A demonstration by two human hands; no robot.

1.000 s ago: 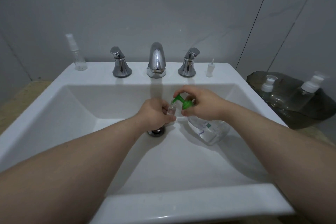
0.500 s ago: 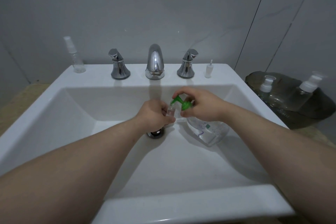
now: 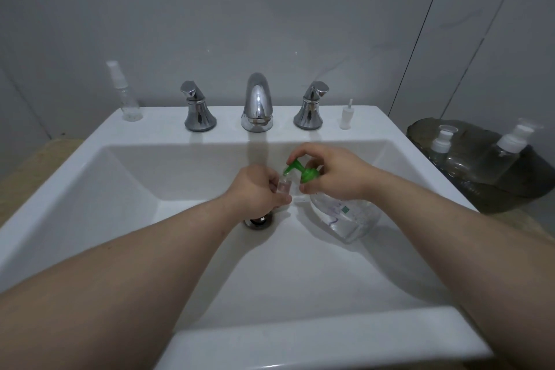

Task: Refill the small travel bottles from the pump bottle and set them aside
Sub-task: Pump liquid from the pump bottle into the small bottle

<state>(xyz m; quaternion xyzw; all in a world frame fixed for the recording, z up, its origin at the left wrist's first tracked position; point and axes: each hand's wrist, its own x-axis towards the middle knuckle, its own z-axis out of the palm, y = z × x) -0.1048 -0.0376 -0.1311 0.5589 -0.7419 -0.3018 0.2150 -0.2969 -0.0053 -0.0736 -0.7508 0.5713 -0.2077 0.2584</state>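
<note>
Travel bottle (image 3: 284,188) gripped by left hand (image 3: 260,191); right hand (image 3: 336,173) grips pump bottle (image 3: 345,213).

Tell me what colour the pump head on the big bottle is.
Green; the pump head shows clearly in the head view, under the right hand.

- Sink (image 3: 330,348) directly before me; spout (image 3: 256,102) at the back middle of its ledge, left tap handle (image 3: 196,108) and right tap handle (image 3: 310,106) on either side.
- Spray bottle (image 3: 126,96) upright on the ledge's far left corner; small sprayer insert (image 3: 347,116) upright just right of the right handle.
- Drain (image 3: 258,221) mid-basin, partly under my left hand (image 3: 258,189).
- Left hand holds the small travel bottle (image 3: 283,186) upright above the drain.
- Pump bottle (image 3: 345,213) just right of it, in the basin, tilted; my right hand (image 3: 336,174) on top, nozzle at the small bottle's mouth.
- Tub (image 3: 510,198) right of the sink; two bottles inside, near bottle (image 3: 441,141) left of far bottle (image 3: 507,156).
</note>
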